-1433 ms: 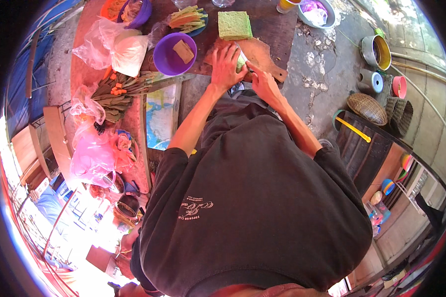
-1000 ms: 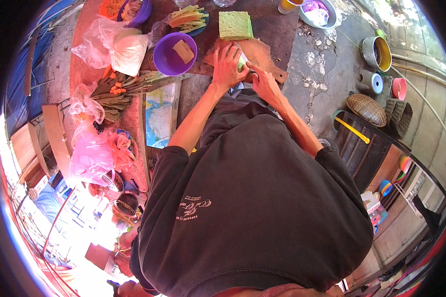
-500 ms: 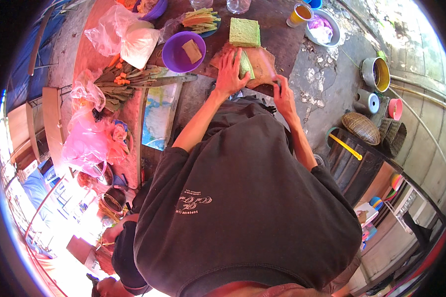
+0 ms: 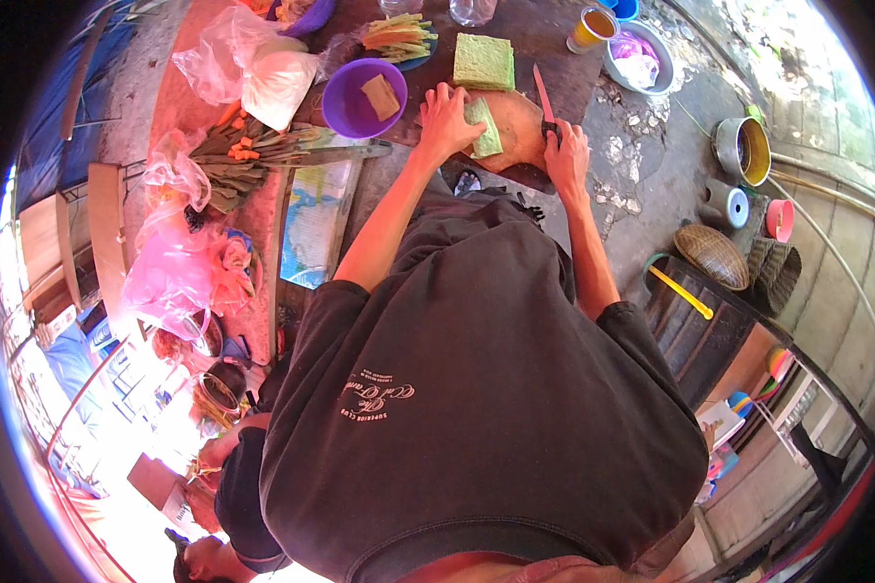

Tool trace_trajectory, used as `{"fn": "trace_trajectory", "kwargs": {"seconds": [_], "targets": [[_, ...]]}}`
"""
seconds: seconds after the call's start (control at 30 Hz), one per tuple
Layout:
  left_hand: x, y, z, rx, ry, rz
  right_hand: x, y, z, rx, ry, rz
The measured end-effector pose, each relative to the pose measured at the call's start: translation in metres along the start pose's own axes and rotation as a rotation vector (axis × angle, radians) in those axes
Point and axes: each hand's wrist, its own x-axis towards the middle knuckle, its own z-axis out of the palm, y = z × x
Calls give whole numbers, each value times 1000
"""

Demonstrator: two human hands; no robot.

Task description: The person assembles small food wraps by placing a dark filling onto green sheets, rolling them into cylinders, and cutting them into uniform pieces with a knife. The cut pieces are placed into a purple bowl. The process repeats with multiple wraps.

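Note:
A piece of green sponge-like bread lies on the wooden cutting board. My left hand holds it at its left side, fingers bent and thumb on top; part of the bread is hidden beneath the hand. My right hand is closed round the dark handle of a knife. Its reddish blade points away from me over the board's right edge, apart from the bread. Just beyond the board stands a stack of green bread slices.
Left of the board is a purple bowl with a brown piece inside. Behind it lie cut strips on a plate. A glass of amber liquid and a grey basin stand far right. A person is at lower left.
The knife has swung up and right, away from the bread, and its blade now shows clearly. My left hand has bent its fingers and shifted slightly left on the bread.

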Motion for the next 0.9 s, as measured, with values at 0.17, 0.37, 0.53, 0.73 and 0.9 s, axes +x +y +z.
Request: {"fn": "trace_trajectory", "kwargs": {"seconds": [0.17,0.37,0.53,0.73,0.9], "targets": [[11,-5,1,-124,-75,-3,5,0,6,49,-22,58],[14,-14,14,-267,-10,41,10,-15,-5,55,23,40],[14,-18,10,-356,-126,34,0,-42,-12,144,51,-201],[10,-33,0,-500,-184,63,-2,-63,2,375,-312,-156],[8,-50,0,-637,-192,81,1,-71,12,416,-410,-113]]}}
